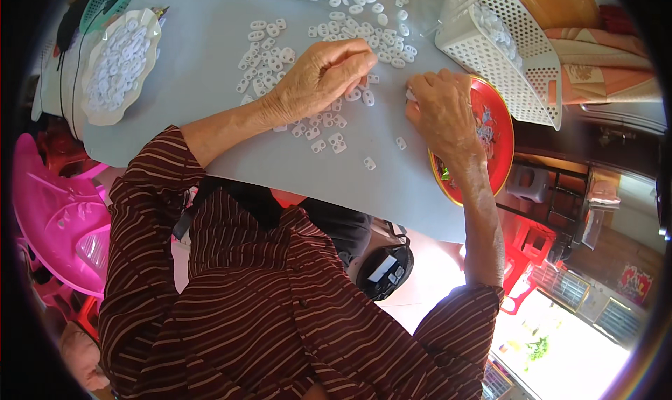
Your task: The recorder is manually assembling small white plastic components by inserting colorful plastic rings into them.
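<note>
Left fingertips: tucked out of sight behind the thumb of the left hand (325,78); the fingers curl closed above the scatter, and whether they grip anything cannot be told.
Right fingertips: the right hand (442,109) closes on 1 small white piece (411,94), mostly covered, just left of the tray.
Loose white pieces (271,30): small ovals, many with 2 holes, spread over the grey table (406,190); some lie hidden under the left hand and wrist, and the farthest group is cut off at the top edge.
Red tray (501,155): gold-rimmed, partly covered by the right hand and forearm; it shows small greyish patches, too unclear to name.
White basket (539,85): perforated, tilted, beyond the tray; its pale contents are hard to make out.
Scalloped dish (94,109): at the table's left, heaped with similar white pieces.
Green basket (105,6): cut off at the upper left.
</note>
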Demonstrator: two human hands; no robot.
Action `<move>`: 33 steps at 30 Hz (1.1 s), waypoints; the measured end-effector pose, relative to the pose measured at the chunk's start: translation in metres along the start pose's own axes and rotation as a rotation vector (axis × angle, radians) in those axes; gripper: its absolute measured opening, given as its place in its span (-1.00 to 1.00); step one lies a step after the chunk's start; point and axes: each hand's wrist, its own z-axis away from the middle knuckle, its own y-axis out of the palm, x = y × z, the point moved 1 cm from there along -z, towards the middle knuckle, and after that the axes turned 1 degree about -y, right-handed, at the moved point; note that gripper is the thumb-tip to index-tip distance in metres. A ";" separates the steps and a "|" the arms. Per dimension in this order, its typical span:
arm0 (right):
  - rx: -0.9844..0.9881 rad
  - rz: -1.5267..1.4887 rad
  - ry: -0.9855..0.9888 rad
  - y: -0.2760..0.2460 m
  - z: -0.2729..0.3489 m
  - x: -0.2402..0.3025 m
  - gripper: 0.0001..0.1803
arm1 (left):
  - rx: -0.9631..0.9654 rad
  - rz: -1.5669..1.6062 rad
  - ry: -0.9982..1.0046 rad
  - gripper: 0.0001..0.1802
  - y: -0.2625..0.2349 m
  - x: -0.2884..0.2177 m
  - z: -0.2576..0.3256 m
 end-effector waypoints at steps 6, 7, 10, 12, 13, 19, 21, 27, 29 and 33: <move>-0.358 -0.211 -0.035 -0.008 0.003 -0.014 -0.85 | -0.070 -0.050 0.147 -0.61 -0.003 0.010 -0.009; -0.365 -0.221 -0.042 -0.013 0.000 -0.016 -0.85 | -0.090 -0.065 0.125 -0.58 -0.005 0.010 -0.007; -0.695 -0.261 0.138 -0.053 -0.007 -0.043 -0.87 | -0.133 -0.046 0.055 -0.59 -0.009 0.011 -0.007; -0.738 -0.148 0.237 -0.069 -0.010 -0.079 -0.85 | -0.145 -0.007 0.073 -0.59 -0.010 0.017 -0.012; -0.688 -0.117 0.283 -0.071 -0.008 -0.100 -0.84 | -0.160 0.031 0.082 -0.60 -0.011 0.017 -0.014; -0.643 0.001 0.018 -0.054 -0.020 -0.065 -0.78 | -0.145 -0.014 0.054 -0.60 -0.015 0.012 -0.011; -0.369 -0.433 0.031 -0.035 -0.021 -0.021 -0.82 | -0.124 -0.022 0.033 -0.60 -0.014 0.011 -0.008; -0.065 -0.590 0.084 0.012 -0.027 0.008 -0.81 | -0.049 -0.027 0.035 -0.59 -0.007 0.007 -0.008; -0.050 -0.633 0.059 0.017 -0.033 0.008 -0.82 | -0.052 -0.045 0.034 -0.58 -0.008 0.009 -0.006; -0.012 -0.650 0.092 0.014 -0.037 0.011 -0.86 | -0.049 -0.075 0.028 -0.58 -0.007 0.009 -0.006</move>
